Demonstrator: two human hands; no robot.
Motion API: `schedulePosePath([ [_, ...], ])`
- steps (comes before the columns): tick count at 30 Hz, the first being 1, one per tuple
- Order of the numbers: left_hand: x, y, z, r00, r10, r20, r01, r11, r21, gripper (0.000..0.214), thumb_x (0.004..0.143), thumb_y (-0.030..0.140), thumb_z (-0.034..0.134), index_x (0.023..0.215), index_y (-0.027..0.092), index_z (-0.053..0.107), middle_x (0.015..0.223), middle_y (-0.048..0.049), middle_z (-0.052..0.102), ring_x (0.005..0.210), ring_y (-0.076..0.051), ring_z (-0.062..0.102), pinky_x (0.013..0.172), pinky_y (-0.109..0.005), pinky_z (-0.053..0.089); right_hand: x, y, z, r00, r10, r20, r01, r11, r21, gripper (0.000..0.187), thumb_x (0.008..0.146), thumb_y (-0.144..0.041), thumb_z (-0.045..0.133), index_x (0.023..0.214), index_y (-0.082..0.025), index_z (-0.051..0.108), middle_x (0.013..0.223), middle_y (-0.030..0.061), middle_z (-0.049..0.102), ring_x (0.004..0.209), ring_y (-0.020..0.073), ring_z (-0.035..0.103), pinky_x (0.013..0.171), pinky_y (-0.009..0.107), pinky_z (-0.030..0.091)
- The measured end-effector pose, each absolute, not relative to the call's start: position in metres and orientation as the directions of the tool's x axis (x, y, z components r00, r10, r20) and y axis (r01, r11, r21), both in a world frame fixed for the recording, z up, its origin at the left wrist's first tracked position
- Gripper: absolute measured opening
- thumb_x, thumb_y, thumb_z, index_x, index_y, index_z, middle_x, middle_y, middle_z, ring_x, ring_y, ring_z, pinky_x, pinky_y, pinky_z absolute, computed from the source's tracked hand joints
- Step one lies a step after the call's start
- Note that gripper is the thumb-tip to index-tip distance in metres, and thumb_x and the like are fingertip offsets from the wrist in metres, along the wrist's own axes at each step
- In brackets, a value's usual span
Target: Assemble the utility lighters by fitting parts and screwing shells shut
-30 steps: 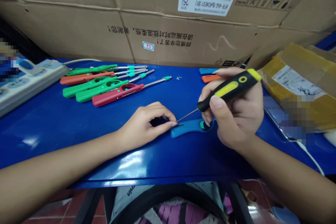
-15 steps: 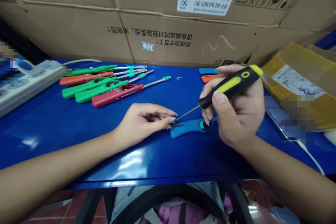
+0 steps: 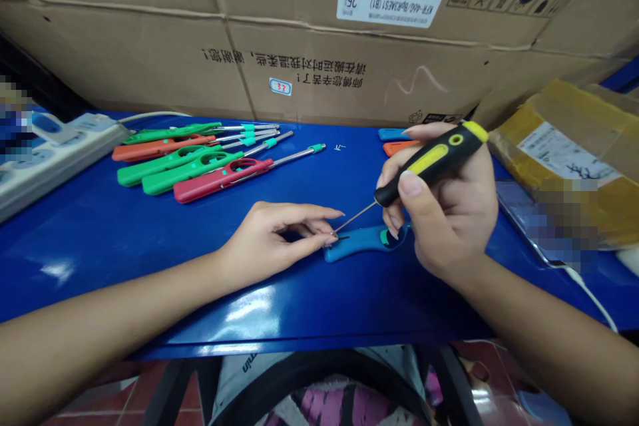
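My right hand [image 3: 444,200] grips a screwdriver [image 3: 424,166] with a black and yellow handle, its thin shaft slanting down to the left. The tip meets the fingertips of my left hand [image 3: 284,233], over the left end of a blue lighter [image 3: 357,243]. Thumb and a finger of my left hand are pinched together there, with the index finger raised above; anything tiny between them is too small to make out. The blue lighter lies flat on the table, with a dark slot and a green trigger. My right fingertips partly cover its right end.
Several long-nosed lighters [image 3: 214,180] in green, orange and red lie at the back left. A white power strip [image 3: 54,150] is further left. Behind stands a cardboard box [image 3: 299,46]. An orange lighter part [image 3: 394,148], a phone [image 3: 529,219] and a taped parcel [image 3: 574,153] are on the right.
My right hand and the screwdriver have shifted slightly left and the tip is a little lower. The index finger of my left hand has lifted and stretched out from its thumb.
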State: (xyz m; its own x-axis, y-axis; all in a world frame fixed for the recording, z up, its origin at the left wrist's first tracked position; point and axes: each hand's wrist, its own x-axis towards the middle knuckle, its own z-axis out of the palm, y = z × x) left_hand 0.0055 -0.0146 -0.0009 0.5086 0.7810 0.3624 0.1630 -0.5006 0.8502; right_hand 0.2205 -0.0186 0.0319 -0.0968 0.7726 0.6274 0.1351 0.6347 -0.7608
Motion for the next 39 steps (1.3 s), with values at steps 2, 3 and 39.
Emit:
schedulePosePath([
  [2, 0.0054, -0.0146, -0.0005, 0.511, 0.772, 0.378, 0.176, -0.524, 0.834, 0.028, 0.087, 0.016, 0.074, 0.115, 0.019, 0.075, 0.089, -0.0017, 0.081, 0.077, -0.014, 0.078, 0.074, -0.021, 0.065, 0.2207, -0.0185, 0.0315, -0.108, 0.774, 0.623, 0.131, 0.633, -0.763, 0.028, 0.098, -0.043, 0.059, 0.122, -0.032, 0.048, 0.091, 0.0023, 0.06, 0.069, 0.0168, 0.063, 0.052, 0.032, 0.055],
  [3, 0.0054, -0.0146, -0.0004, 0.512, 0.767, 0.386, 0.179, -0.536, 0.825, 0.028, 0.087, 0.016, 0.074, 0.115, 0.019, 0.075, 0.089, -0.0017, 0.081, 0.077, -0.014, 0.078, 0.074, -0.021, 0.065, 0.2207, -0.0187, 0.0315, -0.115, 0.775, 0.621, 0.128, 0.632, -0.764, 0.028, 0.098, -0.042, 0.059, 0.122, -0.032, 0.048, 0.091, 0.0025, 0.06, 0.073, 0.018, 0.065, 0.056, 0.034, 0.057],
  [39, 0.0039, -0.0069, -0.005, 0.655, 0.559, 0.509, 0.145, -0.754, 0.641, 0.029, 0.086, 0.019, 0.076, 0.114, 0.016, 0.072, 0.102, -0.0067, 0.078, 0.091, -0.017, 0.07, 0.087, -0.031, 0.057, 0.2305, -0.0239, 0.0318, -0.314, 0.775, 0.548, 0.078, 0.596, -0.799, 0.038, 0.099, -0.032, 0.059, 0.136, -0.033, 0.049, 0.096, 0.0032, 0.063, 0.073, 0.017, 0.066, 0.059, 0.035, 0.061],
])
